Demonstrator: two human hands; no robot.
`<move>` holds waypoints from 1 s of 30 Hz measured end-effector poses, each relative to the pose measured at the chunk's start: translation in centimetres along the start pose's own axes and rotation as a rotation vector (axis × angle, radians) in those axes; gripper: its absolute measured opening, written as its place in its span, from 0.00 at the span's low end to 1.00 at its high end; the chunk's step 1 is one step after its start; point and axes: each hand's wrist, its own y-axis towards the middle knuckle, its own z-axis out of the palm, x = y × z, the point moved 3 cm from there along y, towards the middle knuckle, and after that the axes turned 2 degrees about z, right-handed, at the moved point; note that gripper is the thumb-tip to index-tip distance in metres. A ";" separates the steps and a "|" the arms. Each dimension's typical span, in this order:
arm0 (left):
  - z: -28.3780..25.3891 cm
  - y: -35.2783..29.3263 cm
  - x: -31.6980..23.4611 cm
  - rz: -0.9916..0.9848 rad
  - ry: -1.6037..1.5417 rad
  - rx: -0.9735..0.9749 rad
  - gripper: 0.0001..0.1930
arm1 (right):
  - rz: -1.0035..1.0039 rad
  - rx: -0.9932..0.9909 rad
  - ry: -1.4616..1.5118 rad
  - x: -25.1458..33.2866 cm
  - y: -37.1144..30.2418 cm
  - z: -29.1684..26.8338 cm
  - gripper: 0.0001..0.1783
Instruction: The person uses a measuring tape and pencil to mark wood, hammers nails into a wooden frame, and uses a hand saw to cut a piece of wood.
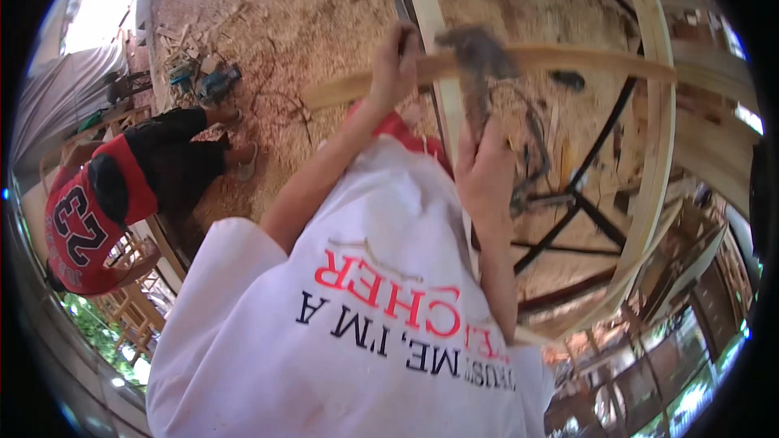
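Note:
A wooden slat (337, 91) runs crosswise in front of me, over a long pale beam (448, 105). Toward its left part, my left hand (395, 69) is closed around the slat, fingers curled; whether a small thing is also pinched there I cannot make out. My right hand (488, 158) grips a hammer (477, 53) by its handle. The hammer's head, smeared by motion, is over the slat just right of the beam, and hides part of the slat. I cannot tell whether it touches the wood.
Sawdust covers the floor (276, 8). Power tools (217, 83) and wood scraps lie at the far left. A person (105, 203) in a red jersey is at the left. On the right stand another pale beam (656, 138) and crossed black metal bars (574, 195).

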 end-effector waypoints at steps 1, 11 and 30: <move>-0.4 -1.2 -0.2 -0.029 -0.001 0.004 0.03 | 0.018 0.020 -0.009 1.6 -1.1 -1.6 0.15; 0.4 1.4 -0.9 -0.075 -0.049 -0.025 0.04 | 0.072 0.050 -0.230 -3.1 0.6 2.5 0.18; -6.2 5.0 0.0 -0.843 -0.449 0.385 0.05 | 0.350 -0.263 0.507 -9.8 -2.0 -0.4 0.18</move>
